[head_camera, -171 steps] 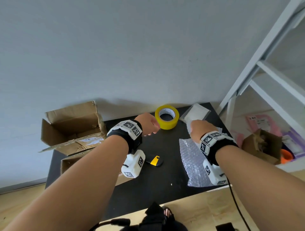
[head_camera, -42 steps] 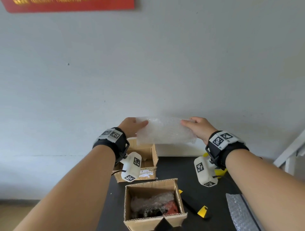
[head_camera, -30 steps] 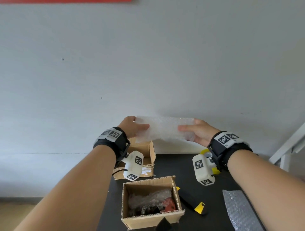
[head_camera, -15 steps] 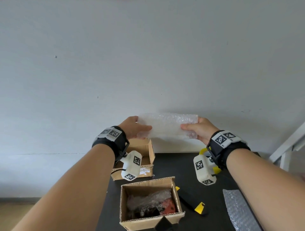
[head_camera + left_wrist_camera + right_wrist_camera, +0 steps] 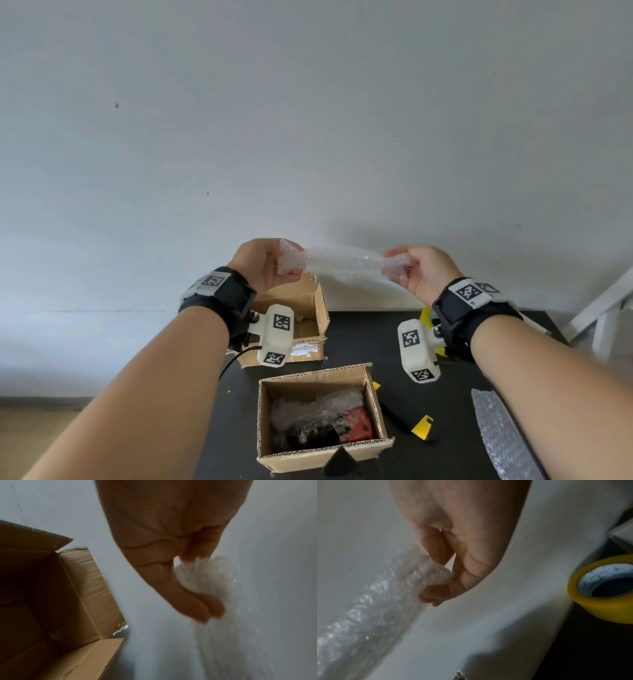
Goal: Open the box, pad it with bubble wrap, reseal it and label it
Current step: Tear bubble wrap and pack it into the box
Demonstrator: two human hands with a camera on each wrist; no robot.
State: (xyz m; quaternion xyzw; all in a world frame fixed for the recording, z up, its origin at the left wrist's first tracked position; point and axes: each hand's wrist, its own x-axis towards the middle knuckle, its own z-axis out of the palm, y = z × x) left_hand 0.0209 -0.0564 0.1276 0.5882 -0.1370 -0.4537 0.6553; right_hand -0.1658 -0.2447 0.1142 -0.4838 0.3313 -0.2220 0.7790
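Bare forearms. Each wrist wears a black strap (image 5: 226,294) topped with a white tag plate, and a white camera block (image 5: 275,335) bearing black square codes; a black cable (image 5: 236,356) trails left.

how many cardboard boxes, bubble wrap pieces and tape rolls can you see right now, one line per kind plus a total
cardboard boxes: 2, near box and far box
bubble wrap pieces: 3, held roll, loose sheet, wrap in near box
tape rolls: 1, yellow tape
total: 6

Black table (image 5: 359,342), two open boxes (image 5: 318,455), tape roll (image 5: 604,588), bubble-wrap sheet (image 5: 503,435)
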